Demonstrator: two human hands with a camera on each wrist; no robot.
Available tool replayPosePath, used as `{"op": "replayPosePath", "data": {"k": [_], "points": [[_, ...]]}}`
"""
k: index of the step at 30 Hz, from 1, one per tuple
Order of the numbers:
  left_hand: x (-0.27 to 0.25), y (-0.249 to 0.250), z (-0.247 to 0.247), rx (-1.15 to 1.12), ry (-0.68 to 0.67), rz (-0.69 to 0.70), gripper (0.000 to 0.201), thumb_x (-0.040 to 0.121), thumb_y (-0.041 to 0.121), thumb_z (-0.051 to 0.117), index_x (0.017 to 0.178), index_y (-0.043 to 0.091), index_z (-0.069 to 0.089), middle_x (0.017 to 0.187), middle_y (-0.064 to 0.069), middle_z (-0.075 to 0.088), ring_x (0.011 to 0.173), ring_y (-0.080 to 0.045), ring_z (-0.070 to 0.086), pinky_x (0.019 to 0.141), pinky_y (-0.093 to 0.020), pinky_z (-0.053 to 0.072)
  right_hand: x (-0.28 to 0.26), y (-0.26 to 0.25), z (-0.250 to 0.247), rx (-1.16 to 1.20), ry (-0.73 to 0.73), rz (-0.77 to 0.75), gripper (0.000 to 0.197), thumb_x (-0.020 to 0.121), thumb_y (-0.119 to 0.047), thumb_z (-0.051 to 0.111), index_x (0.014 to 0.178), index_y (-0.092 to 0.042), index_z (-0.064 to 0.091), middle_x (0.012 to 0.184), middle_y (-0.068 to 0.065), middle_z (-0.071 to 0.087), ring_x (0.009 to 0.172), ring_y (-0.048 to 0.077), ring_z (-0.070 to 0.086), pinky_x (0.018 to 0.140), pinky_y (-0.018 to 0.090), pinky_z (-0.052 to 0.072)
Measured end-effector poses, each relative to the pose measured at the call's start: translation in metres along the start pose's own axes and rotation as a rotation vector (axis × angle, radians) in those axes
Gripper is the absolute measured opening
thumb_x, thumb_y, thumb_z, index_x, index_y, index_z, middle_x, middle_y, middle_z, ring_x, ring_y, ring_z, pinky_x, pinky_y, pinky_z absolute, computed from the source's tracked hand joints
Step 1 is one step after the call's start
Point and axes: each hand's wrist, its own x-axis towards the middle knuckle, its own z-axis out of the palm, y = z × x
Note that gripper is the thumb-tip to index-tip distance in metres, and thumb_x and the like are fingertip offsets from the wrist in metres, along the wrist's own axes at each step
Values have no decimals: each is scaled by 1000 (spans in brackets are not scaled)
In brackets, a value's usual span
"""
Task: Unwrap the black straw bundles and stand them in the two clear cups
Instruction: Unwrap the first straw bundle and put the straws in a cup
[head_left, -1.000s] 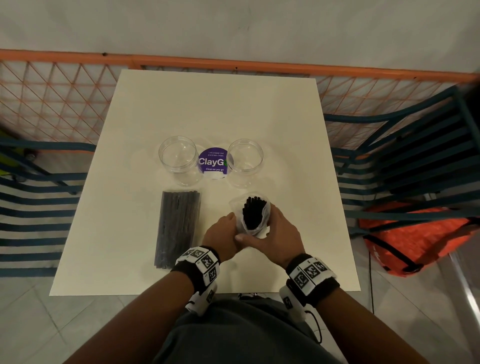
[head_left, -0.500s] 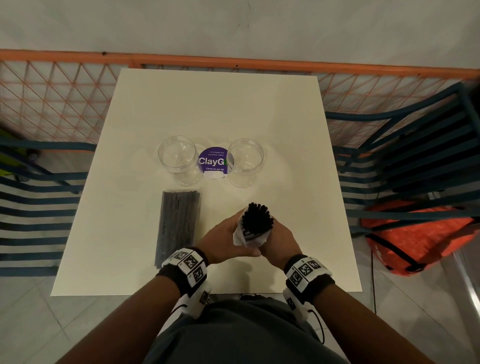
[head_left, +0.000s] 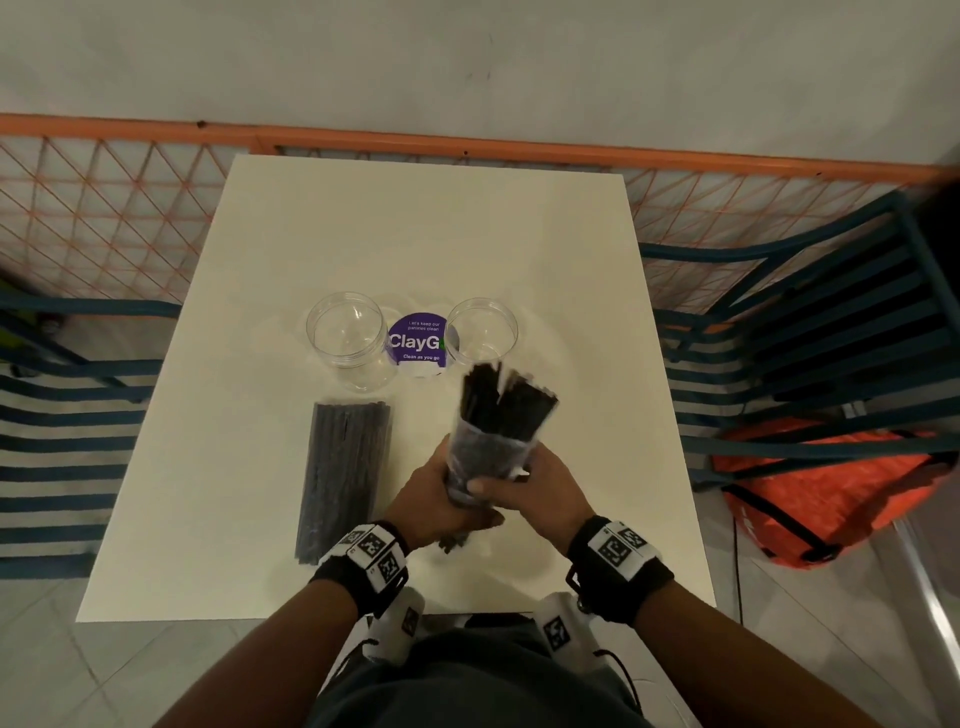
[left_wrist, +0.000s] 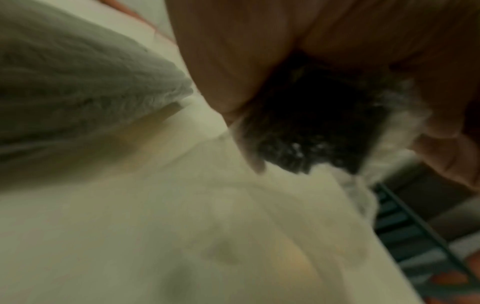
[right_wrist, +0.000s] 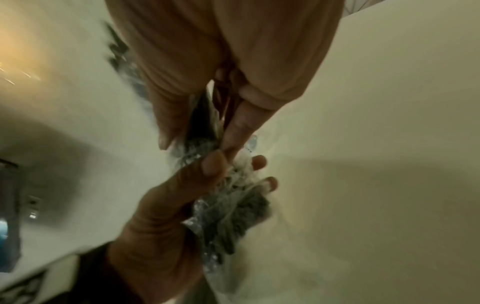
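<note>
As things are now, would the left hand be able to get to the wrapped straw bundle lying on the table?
Probably not yet: the left hand grips the half-unwrapped bundle together with the right hand. The wrapped bundle lies just beside it with nothing between, so once freed it likely could.

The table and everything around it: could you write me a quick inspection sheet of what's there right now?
Surface: white table, square, bare at the far half.
Job's things: two clear cups, left cup and right cup, both without straws; wrapped bundle lying flat; held bundle half out of its clear wrapper.
Clutter: purple sticker between the cups.
Grippers: left hand and right hand both grip the wrapper.
Cables: nothing seen.
Surroundings: orange fence, blue chair, orange bag.
</note>
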Motion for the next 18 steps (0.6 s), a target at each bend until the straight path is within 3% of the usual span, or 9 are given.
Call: {"op": "replayPosePath", "data": {"k": [2,3,7,9,11,13,15,17,18], "points": [[2,11,-1,-83,29,20,58,67,15,82,119,18,57,104,-7,70,96,-19,69,81,-33,59,-2,-17,-3,27,-13,-21,56,68,-44,85,114,-25,61,110,-8,70,99,9,66,85,33,55],[2,17,-3,-118,37,27,51,67,16,78,115,15,60,101,-9,70,95,-19,69,80,-30,59,-3,-26,-5,-15,-32,-36,52,72,-44,82,114,-23,60,111,-7,69,97,10,66,85,34,55],[-10,29,-12,-301,63,-19,43,63,17,75,105,15,67,92,-5,75,88,-16,72,76,-26,57,-13,-61,-20,-542,-176,-195,50,86,-56,63,118,-19,58,114,-4,68,98,15,64,83,38,53],[-18,32,-21,-350,54,-53,34,65,17,77,97,15,67,79,2,75,74,-12,71,65,-23,56,-20,-75,-30,-970,-41,-406,50,83,-61,62,116,-24,61,107,-5,67,96,21,63,70,36,52],[-24,38,-32,-368,4,-86,22,72,6,75,88,15,64,65,4,69,60,-7,66,55,-18,52,-24,-86,-38,-1186,141,-663,49,73,-50,76,110,-21,63,103,0,65,91,27,61,62,37,50],[-29,50,-42,-373,-54,-112,27,77,-9,69,91,14,64,69,3,70,64,-8,65,58,-20,53,-23,-96,-36,-1269,204,-979,40,82,-32,68,118,-18,59,118,7,62,105,34,58,80,46,52],[-34,64,-50,-340,-124,-127,36,80,-14,67,105,11,65,89,-4,76,83,-17,71,71,-23,55,-18,-105,-29,-1396,71,-1211,42,98,-23,33,138,-18,44,146,10,47,135,40,40,106,59,36],[-40,83,-57,-301,-234,-135,40,82,-10,68,115,10,64,110,-12,74,102,-24,71,83,-27,57,-8,-107,-21,-1500,-135,-1310,50,100,-22,18,149,-18,28,154,10,37,144,38,27,115,63,19],[-42,91,-62,-290,-291,-151,38,83,-5,71,116,11,66,113,-11,73,106,-23,70,88,-30,56,-2,-107,-17,-1500,-197,-1344,49,101,-20,19,149,-17,28,149,10,44,142,37,33,115,61,20]]}}
